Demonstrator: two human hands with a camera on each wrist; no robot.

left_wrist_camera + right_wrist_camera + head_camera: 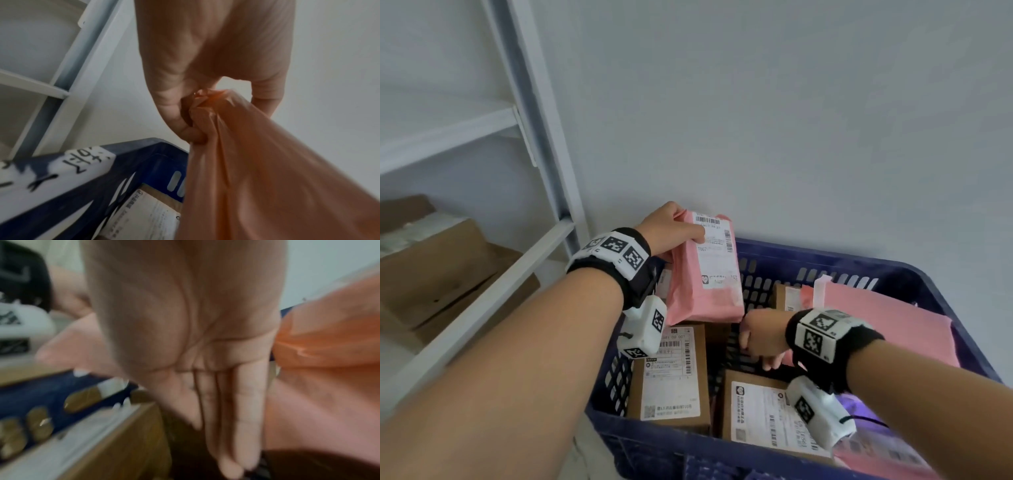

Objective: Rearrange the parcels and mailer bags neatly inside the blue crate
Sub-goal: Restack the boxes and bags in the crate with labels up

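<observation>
My left hand [674, 229] grips the top edge of a pink mailer bag [709, 274] with a white label, holding it upright above the blue crate's [808, 260] far left corner. In the left wrist view the fingers [185, 129] bunch the bag's plastic [267, 178]. My right hand [760, 337] is low inside the crate, fingers straight [236, 426], beside a larger pink mailer [893, 329] lying at the right. Two labelled cardboard parcels [671, 377] [760, 411] lie flat on the crate floor.
A white metal shelf rack [541, 137] stands to the left with brown cardboard boxes [445, 270] on its lower level. A plain white wall is behind the crate. Another small parcel [784, 296] leans at the crate's back wall. A purple mailer [866, 411] sits at the near right.
</observation>
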